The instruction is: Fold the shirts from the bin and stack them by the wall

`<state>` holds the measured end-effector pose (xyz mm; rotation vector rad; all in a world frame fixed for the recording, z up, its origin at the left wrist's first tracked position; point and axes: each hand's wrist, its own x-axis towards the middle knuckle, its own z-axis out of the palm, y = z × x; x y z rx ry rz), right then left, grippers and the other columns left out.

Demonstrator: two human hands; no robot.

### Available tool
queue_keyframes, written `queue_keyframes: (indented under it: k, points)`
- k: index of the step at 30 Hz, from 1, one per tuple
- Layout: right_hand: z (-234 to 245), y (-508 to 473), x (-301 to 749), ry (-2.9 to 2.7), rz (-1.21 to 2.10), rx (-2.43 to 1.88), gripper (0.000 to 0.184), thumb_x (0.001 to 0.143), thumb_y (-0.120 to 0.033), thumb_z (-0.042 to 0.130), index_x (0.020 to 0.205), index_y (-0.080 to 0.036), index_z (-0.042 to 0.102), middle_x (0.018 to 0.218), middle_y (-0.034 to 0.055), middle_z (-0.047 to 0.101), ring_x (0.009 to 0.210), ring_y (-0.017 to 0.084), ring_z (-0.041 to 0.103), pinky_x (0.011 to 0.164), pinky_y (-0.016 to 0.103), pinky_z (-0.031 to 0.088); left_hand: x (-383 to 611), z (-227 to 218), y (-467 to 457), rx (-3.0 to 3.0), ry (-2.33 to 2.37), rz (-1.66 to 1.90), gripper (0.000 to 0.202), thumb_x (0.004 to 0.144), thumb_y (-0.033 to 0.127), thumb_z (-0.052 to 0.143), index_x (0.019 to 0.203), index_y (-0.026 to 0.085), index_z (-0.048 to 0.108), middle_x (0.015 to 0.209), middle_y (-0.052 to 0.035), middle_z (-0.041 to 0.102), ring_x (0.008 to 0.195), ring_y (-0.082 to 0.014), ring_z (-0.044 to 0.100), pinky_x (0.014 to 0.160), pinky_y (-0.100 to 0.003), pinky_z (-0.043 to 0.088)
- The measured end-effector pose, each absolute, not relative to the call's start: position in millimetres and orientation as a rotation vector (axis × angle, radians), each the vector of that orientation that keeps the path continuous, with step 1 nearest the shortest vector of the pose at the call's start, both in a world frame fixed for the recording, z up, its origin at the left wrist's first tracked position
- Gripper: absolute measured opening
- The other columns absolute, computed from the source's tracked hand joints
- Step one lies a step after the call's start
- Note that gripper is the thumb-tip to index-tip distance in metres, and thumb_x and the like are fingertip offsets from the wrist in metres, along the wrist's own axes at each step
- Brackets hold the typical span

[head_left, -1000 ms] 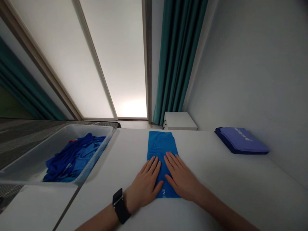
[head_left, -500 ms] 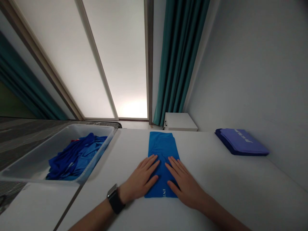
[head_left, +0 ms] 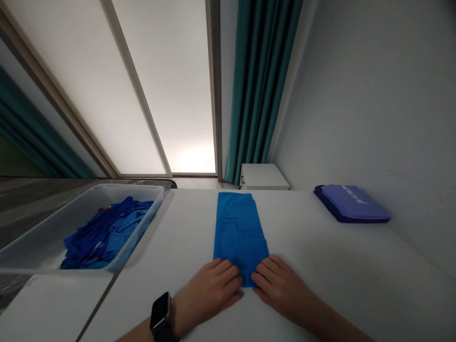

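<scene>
A bright blue shirt [head_left: 237, 228], folded into a long strip, lies flat on the white table [head_left: 178, 232] with its length pointing away from me. At its near left corner my left hand [head_left: 217, 285] has its fingers curled over the edge, pinching the cloth. My right hand [head_left: 280, 285] grips the near right corner in the same way, thumb toward me. The white lettering near that end is hidden now. A dark smartwatch [head_left: 161, 311] sits on my left wrist.
To the left, a translucent plastic bin [head_left: 33, 247] holds crumpled blue clothes [head_left: 107, 232]. Folded purple and navy clothes [head_left: 352, 204] are stacked at the right, near the wall [head_left: 374, 104]. Beyond the table's far edge stand a white cabinet [head_left: 265, 176] and teal curtains [head_left: 261, 85].
Both hands have slid back toward me from lying flat on the shirt to its near edge, and their fingers have curled in on the cloth. The view has shifted slightly.
</scene>
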<state>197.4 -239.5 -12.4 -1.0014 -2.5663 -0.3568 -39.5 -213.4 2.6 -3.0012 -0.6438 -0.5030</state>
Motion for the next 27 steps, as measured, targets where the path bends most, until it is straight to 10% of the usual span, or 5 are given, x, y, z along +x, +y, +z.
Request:
queue_keyframes:
  k: [27]
  points:
    - [-13,-235,187,-2.478,-0.349,-1.067,0.010,0.084,-0.014,0.063,0.091,-0.020,0.057,0.085,0.0015,0.065,0.080,0.019,0.057,0.087,0.037,0.035,-25,11,-206,-3.191,-0.971,-0.586,0.013,0.095,0.028,0.054,0.099,0.019,0.063,0.092,-0.0044,0.065,0.085,-0.0195,0.060,0.075,-0.032,0.050]
